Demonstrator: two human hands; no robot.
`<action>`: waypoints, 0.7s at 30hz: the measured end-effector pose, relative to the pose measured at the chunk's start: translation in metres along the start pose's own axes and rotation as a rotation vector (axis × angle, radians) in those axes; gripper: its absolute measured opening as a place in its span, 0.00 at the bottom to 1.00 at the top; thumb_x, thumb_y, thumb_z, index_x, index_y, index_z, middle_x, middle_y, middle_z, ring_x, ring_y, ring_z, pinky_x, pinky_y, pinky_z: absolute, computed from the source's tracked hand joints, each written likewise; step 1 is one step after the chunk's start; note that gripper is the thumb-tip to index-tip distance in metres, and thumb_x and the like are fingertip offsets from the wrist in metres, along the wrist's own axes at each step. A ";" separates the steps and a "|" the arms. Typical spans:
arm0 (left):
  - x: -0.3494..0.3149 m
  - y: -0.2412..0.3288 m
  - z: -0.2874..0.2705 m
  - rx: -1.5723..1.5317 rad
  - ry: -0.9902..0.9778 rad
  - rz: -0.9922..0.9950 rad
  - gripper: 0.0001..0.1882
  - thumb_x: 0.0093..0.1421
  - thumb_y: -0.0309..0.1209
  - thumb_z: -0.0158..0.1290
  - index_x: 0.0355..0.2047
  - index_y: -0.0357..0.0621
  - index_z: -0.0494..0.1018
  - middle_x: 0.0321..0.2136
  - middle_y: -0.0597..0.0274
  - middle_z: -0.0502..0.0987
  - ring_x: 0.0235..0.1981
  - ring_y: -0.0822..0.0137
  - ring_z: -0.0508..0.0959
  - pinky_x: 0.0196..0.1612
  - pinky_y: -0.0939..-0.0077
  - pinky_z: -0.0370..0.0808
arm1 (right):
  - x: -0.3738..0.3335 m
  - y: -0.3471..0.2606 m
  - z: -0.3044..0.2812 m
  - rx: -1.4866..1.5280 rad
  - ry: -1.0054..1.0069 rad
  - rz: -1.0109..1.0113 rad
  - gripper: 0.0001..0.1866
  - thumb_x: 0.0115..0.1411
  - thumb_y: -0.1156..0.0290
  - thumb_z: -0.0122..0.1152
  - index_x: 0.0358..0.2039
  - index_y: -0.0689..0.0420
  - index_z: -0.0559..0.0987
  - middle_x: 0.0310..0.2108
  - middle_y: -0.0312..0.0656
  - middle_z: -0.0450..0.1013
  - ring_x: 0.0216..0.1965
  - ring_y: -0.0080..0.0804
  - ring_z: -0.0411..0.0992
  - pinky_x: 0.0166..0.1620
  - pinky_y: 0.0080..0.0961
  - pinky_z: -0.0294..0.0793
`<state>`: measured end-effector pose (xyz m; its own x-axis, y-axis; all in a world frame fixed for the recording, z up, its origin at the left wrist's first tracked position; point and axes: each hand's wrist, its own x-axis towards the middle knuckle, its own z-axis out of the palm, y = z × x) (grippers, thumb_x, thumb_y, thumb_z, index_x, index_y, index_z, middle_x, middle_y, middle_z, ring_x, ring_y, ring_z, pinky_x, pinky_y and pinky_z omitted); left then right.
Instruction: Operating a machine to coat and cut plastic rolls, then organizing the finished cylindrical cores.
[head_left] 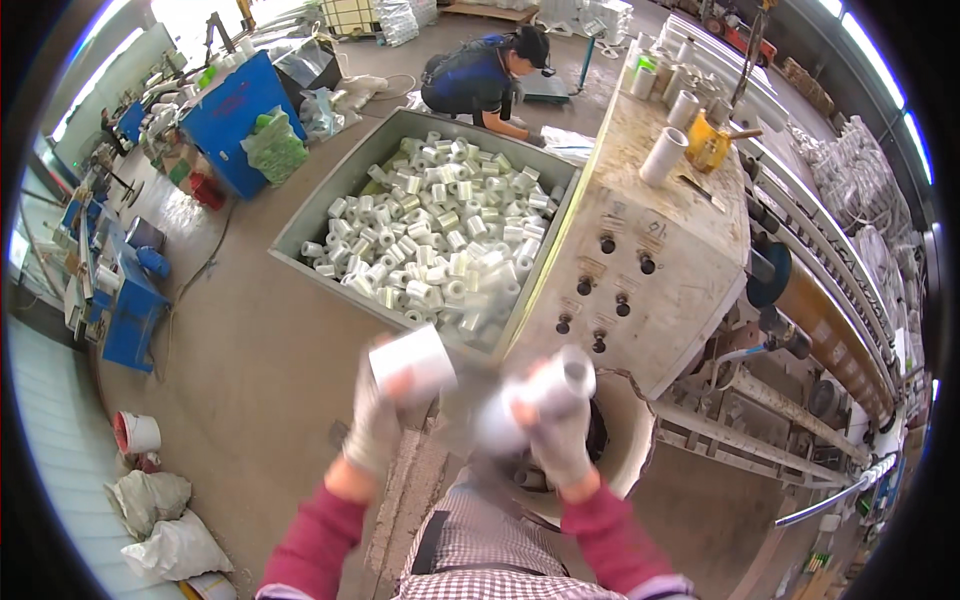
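Note:
My left hand (372,425), in a pale glove, is closed round a white roll (418,362) of film or tape, raised in front of me. My right hand (562,445), also gloved, grips another white roll (562,380) with a hollow core facing up and right. Motion smears a whitish shape just left of the right hand; I cannot tell if it is a second roll. Beyond both hands stands a grey bin (345,297) heaped with small white and yellowish rolls (430,220). Beneath my right hand is a round tub (640,440), its contents mostly hidden.
Right of the bin stands a machine cabinet (660,310) with several black knobs; a white roll (663,157) and a yellow tool (708,145) rest on top. Machine rollers (830,330) run along the right. A person (485,80) crouches behind the bin. White sacks (175,545) lie at lower left.

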<state>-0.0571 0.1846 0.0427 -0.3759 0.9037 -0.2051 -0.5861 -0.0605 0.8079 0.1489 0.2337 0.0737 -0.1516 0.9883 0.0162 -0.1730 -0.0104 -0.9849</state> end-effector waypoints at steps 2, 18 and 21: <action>0.061 0.034 0.015 0.200 0.083 0.348 0.45 0.55 0.25 0.58 0.67 0.46 0.42 0.52 0.55 0.67 0.49 0.61 0.71 0.51 0.66 0.73 | 0.055 -0.002 0.029 0.040 -0.051 -0.042 0.15 0.48 0.73 0.66 0.37 0.60 0.74 0.33 0.37 0.76 0.33 0.23 0.73 0.38 0.23 0.73; -0.035 0.009 0.081 1.351 -1.174 -0.414 0.35 0.39 0.46 0.65 0.43 0.36 0.70 0.28 0.45 0.78 0.32 0.50 0.80 0.38 0.63 0.76 | -0.007 -0.055 -0.053 -1.477 -1.242 0.161 0.17 0.47 0.61 0.62 0.35 0.57 0.77 0.30 0.47 0.77 0.33 0.45 0.78 0.35 0.39 0.77; -0.039 0.013 0.073 1.281 -1.284 -0.640 0.37 0.39 0.44 0.64 0.48 0.37 0.68 0.37 0.43 0.77 0.39 0.49 0.78 0.44 0.64 0.76 | -0.018 -0.041 -0.068 -1.155 -1.335 0.128 0.17 0.46 0.61 0.64 0.37 0.54 0.78 0.28 0.46 0.77 0.32 0.45 0.77 0.37 0.37 0.77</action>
<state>0.0025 0.1791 0.1017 0.6751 0.4216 -0.6054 0.6213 0.1177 0.7747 0.2247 0.2265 0.1020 -0.8264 0.1979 -0.5272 0.5235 0.6149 -0.5898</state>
